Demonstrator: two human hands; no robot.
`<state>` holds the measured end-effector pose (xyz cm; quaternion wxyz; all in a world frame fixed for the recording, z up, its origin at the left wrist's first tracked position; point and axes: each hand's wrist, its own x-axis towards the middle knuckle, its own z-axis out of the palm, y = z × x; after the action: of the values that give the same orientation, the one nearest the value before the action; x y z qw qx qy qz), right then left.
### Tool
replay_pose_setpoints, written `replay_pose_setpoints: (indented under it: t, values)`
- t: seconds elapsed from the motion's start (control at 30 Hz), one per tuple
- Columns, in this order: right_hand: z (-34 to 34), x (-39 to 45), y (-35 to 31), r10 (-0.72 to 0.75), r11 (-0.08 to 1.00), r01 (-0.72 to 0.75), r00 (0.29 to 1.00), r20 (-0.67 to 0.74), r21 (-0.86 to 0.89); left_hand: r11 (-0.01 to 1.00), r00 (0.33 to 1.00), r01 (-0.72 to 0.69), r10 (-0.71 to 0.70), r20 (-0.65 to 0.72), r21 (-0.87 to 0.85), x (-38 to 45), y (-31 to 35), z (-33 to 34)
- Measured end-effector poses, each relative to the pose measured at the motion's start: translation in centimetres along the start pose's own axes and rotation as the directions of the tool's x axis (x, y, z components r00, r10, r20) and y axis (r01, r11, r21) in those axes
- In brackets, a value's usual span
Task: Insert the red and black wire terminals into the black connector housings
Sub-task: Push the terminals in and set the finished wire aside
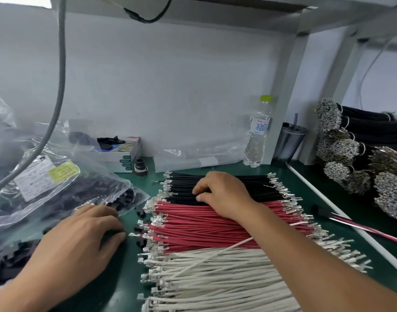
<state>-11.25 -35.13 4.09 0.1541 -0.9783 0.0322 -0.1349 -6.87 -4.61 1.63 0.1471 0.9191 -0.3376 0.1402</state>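
Black wires [181,188] with metal terminals lie in a flat row on the green mat [125,278], and red wires [193,221] lie just in front of them. My right hand [224,194] reaches over the red row, its fingers curled down into the black wires; the thumb is hidden. Small black connector housings [140,224] lie loose by the wires' left ends. My left hand [80,239] rests palm down on the mat, fingertips just left of the housings. I see nothing in it.
White wires [215,278] fill the near part of the mat. A clear bag of black housings [69,188] sits left. A water bottle [257,136], a metal cup [289,140] and a tissue box [118,154] stand at the back. Bundled wires [350,154] are stacked right.
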Motion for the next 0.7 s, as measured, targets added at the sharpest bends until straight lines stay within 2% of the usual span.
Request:
replay_pose_setpoints:
  t: [0.13, 0.27, 0.47, 0.63, 0.7]
  values:
    - [-0.2, 0.1, 0.5, -0.088, 0.99, 0.08, 0.994, -0.065, -0.115, 0.999, 0.999, -0.026, 0.027, 0.041, -0.032, 0.0, -0.1, -0.2]
    - [0.3, -0.3, 0.1, -0.155, 0.982, 0.153, 0.988, -0.013, -0.111, 0.998, 0.99, -0.067, 0.066, 0.123, 0.0, -0.5, -0.6, -0.3]
    - [-0.3, -0.4, -0.1, -0.178, 0.971, 0.16, 0.98, -0.091, -0.177, 0.998, 0.996, -0.058, 0.055, 0.069, 0.034, -0.5, -0.4, -0.4]
    - [-0.5, -0.6, -0.5, -0.172, 0.976, 0.167, 0.985, -0.019, -0.139, 0.998, 0.997, -0.06, 0.06, 0.056, -0.006, -0.5, 0.7, -0.1]
    - [-0.7, -0.5, -0.7, -0.178, 0.973, 0.17, 0.983, -0.039, -0.158, 0.999, 0.999, -0.047, 0.047, 0.023, 0.025, -0.4, 0.9, -0.5]
